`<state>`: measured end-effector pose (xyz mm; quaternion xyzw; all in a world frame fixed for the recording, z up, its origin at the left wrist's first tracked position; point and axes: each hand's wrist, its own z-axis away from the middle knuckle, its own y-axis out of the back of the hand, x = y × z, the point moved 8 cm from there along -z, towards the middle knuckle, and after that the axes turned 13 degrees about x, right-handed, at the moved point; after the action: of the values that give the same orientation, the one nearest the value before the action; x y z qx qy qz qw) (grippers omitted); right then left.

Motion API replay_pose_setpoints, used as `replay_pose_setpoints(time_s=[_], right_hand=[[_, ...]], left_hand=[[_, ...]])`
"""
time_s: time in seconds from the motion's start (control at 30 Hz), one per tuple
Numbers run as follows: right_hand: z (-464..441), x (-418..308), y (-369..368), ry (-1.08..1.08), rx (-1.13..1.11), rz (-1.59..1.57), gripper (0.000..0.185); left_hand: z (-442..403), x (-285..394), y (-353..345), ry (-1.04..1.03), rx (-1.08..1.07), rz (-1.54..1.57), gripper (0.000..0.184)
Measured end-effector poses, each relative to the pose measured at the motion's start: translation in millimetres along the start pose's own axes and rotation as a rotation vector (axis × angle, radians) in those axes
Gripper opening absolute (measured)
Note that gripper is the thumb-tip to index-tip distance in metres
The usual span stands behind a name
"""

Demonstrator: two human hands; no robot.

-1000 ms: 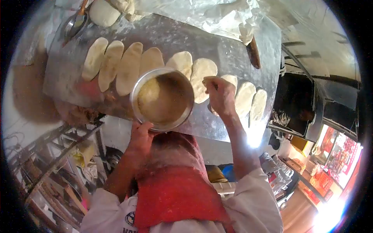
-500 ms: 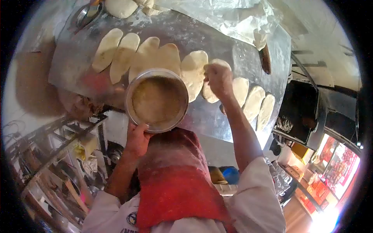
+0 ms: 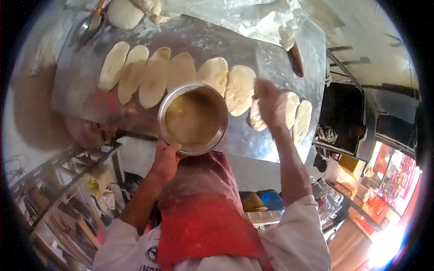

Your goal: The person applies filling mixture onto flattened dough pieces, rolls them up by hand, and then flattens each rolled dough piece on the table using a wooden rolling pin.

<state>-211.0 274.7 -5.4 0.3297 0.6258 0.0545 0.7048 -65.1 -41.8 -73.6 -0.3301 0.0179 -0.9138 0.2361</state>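
Grey metal, smooth and dusted with white in patches, makes up the counter (image 3: pixel 230 39), which spreads under nearly everything we look at. Across its far side we see one whitish sheet (image 3: pixel 244 18), thin, crumpled and shiny in the creases. Nearest us hangs one red apron (image 3: pixel 208 226), its cloth paler and dusty toward the upper part.

We count one round metal bowl (image 3: pixel 201 149) with a bright rim, raised above the near edge of the counter and hiding the lower ends of the middle dough pieces from us. Inside lie yellowish-brown contents (image 3: pixel 194 118); we cannot tell whether they are wet or powdery.

Nine flat dough pieces (image 3: pixel 155 79) form a slightly curving row, each a long oval with rounded ends, matt and soft-looking, those on our left browner in the shade. The left grip (image 3: pixel 166 159) pinches the bowl's near rim, thumb laid on top. The right grip (image 3: pixel 271 106) hangs over the seventh and eighth pieces counted from our left; it is blurred, so we cannot tell whether its fingers are spread or pressed together.

Smaller, we find one dark brown stick (image 3: pixel 296 61) by the sheet.
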Motion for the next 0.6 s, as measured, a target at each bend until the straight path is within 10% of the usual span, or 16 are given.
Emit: replay_pose_setpoints(time_s=[0.13, 0.33, 0.4, 0.6], right_hand=[[108, -20, -40, 0.786, -0.375, 0.387, 0.031], [113, -2, -16, 0.448, -0.605, 0.473, 0.029], [76, 23, 34, 0.145, -0.197, 0.107, 0.021], [23, 60, 64, -0.102, 0.058, -0.014, 0.021]], left_hand=[[-6, -20, -39, 0.104, -0.082, -0.109, 0.051], [3, -29, -102, 0.1, -0.23, -0.062, 0.044], [2, -40, -108, 0.125, -0.259, -0.071, 0.045], [10, -24, -85, 0.029, -0.156, -0.038, 0.05]])
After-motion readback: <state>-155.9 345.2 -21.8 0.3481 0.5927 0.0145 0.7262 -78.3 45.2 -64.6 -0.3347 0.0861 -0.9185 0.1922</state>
